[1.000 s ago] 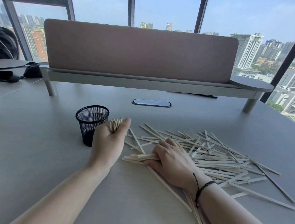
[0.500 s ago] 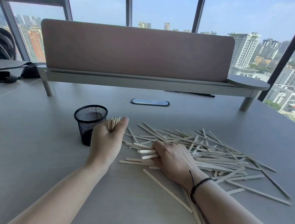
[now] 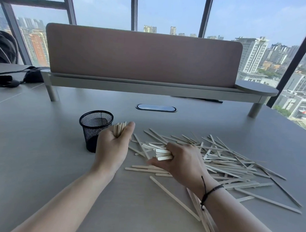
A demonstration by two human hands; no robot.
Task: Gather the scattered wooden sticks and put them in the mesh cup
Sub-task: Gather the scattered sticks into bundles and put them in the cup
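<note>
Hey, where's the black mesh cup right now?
In the head view the mesh cup stands upright on the grey table, left of centre, just beyond and left of the left hand, which holds a bundle of sticks.

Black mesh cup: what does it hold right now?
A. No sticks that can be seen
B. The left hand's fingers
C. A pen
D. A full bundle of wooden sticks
A: the black mesh cup shows no sticks inside, while the left hand holds a bundle of pale wooden sticks beside it.
</note>
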